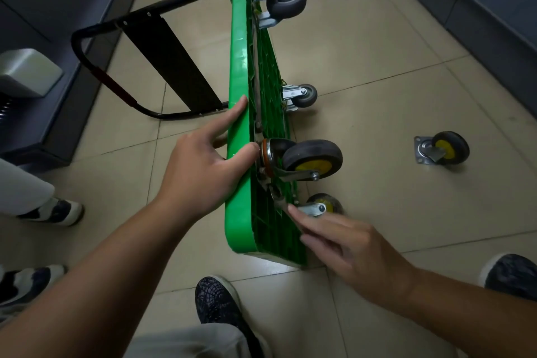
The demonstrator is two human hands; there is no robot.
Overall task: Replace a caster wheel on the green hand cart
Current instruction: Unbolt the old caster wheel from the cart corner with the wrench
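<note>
Our left hand [200, 166] grips the tipped cart's [239, 67] top edge while our right hand [348, 244], fingers nearly straight, touches the wrench [276, 197] beneath the caster [312, 158], the cart's length running away from us, the spare caster [444, 150] lying rightward.

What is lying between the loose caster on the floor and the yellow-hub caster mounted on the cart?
Only bare floor tile. The head view shows the loose caster standing apart from the cart and its mounted caster.
</note>
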